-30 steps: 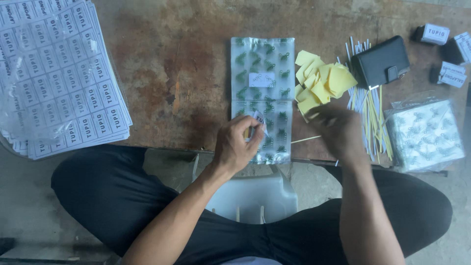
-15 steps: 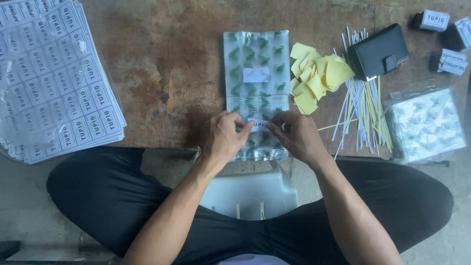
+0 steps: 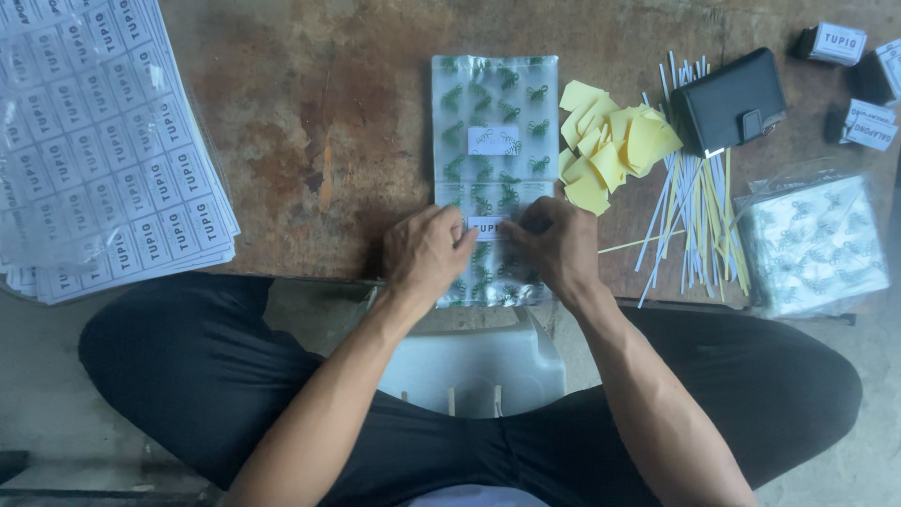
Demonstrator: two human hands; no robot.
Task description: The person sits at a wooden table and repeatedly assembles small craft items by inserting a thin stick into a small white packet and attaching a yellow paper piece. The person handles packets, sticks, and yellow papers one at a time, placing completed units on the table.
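Fingertips of the left hand (image 3: 424, 255) and right hand (image 3: 556, 249) press flat, clamped on nothing, on a small white label (image 3: 487, 228) atop the clear patterned bags (image 3: 495, 122) at the desk (image 3: 310, 122) edge, where uneven pressure could set it crooked or wrinkled.

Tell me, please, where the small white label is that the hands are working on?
In the head view, the white label lies on the lower half of the clear patterned bag, centre of the table, between the left hand and right hand.
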